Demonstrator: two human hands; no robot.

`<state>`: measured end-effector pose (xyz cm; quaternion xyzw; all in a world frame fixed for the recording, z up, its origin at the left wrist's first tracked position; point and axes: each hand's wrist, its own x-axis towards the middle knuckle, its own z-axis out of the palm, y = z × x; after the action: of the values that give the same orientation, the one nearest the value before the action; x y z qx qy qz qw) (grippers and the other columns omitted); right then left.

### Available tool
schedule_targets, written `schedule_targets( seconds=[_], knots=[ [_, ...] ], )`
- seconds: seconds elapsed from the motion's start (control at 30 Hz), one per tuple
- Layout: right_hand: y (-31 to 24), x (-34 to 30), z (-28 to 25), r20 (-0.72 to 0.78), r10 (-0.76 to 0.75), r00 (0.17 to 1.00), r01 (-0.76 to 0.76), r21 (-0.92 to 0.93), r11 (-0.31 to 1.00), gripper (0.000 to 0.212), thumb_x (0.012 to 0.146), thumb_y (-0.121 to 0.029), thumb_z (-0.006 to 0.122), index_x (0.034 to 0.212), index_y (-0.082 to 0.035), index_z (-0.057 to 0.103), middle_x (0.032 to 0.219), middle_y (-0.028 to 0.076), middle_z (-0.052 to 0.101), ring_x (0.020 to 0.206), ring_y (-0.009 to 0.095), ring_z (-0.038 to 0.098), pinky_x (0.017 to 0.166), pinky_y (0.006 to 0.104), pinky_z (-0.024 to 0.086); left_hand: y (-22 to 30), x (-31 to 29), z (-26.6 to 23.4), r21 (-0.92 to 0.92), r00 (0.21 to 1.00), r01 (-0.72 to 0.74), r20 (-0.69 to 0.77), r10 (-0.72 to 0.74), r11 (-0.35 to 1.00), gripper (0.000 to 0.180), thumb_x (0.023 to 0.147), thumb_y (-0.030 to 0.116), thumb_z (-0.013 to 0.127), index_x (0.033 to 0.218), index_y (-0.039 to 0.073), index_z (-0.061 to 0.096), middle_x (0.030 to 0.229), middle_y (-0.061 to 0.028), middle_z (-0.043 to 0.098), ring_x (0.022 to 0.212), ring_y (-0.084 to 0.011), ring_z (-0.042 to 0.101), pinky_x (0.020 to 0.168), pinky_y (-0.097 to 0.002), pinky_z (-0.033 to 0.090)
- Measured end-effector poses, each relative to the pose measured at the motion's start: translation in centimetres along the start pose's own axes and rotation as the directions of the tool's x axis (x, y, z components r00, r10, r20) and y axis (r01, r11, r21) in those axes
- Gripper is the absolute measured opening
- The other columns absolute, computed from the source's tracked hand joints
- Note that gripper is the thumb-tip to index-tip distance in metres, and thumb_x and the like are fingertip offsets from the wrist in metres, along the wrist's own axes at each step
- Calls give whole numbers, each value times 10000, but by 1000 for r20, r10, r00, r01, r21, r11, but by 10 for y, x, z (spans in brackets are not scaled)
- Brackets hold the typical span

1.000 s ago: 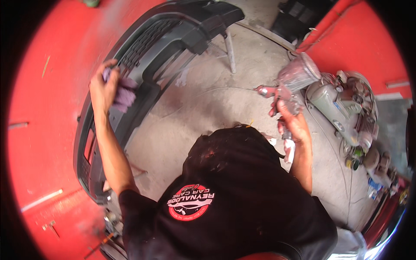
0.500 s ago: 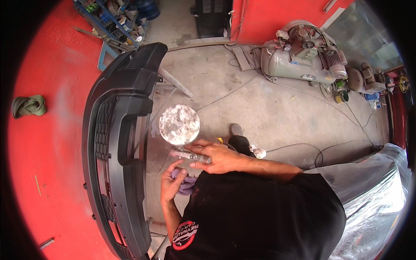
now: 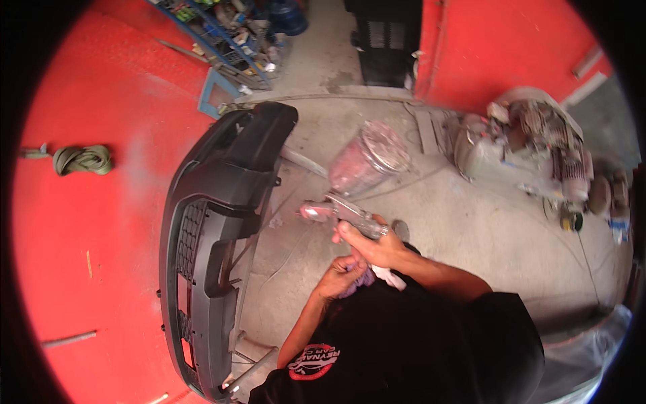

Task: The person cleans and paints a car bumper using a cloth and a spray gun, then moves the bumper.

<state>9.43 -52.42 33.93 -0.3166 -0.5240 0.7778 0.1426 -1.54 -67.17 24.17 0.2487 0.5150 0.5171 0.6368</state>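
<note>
My right hand is wrapped around the handle of a metal spray gun. On top of the gun a large, pink-stained paint cup leans up and to the right. The nozzle end points left, toward a black car bumper standing on end, and is apart from it. Close below the gun, my left hand grips a bunched purple cloth; its fingertips are close to the right hand, and I cannot tell whether they touch.
Behind the bumper runs a red wall with a coiled green strap. An air compressor stands at the far right. Blue shelving and a black cabinet are at the back. Plastic sheeting lies near right.
The view has shifted, so the surroundings sit farther right and lower. The spray gun has turned from cup top facing me to a side-on tilt. Both hands still hold their things.
</note>
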Motion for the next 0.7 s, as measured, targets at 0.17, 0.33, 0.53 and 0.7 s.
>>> schedule_targets(
  seconds=[0.17,0.33,0.53,0.7],
  knots=[
    [6,21,-45,-106,65,992,-43,193,980,454,953,-462,617,1045,-20,666,878,51,689,557,76,555,493,257,463,21,41,20,172,974,147,145,-173,974,189,1011,123,565,1136,40,681,960,50,666,878,-41,574,792,-231,474],
    [12,31,-86,-181,185,966,-122,312,942,366,1017,-397,526,1099,-49,603,925,54,659,513,95,530,443,250,434,50,74,60,310,984,154,43,-175,938,163,966,194,653,1055,58,666,824,42,599,711,-36,486,621,-233,413],
    [-3,48,-126,-259,189,947,-126,241,962,370,1007,-403,548,1099,-51,617,884,45,655,509,86,527,453,250,436,79,120,72,317,913,364,66,-403,876,225,961,233,662,1115,70,678,739,28,615,580,-49,508,517,-238,416],
    [-17,62,-139,-219,132,967,-124,51,991,393,943,-382,663,1055,-7,628,681,47,615,535,104,570,503,288,479,97,142,71,410,949,249,80,-306,878,248,954,226,671,1160,88,669,717,23,615,540,-60,515,497,-245,428]
  ],
)
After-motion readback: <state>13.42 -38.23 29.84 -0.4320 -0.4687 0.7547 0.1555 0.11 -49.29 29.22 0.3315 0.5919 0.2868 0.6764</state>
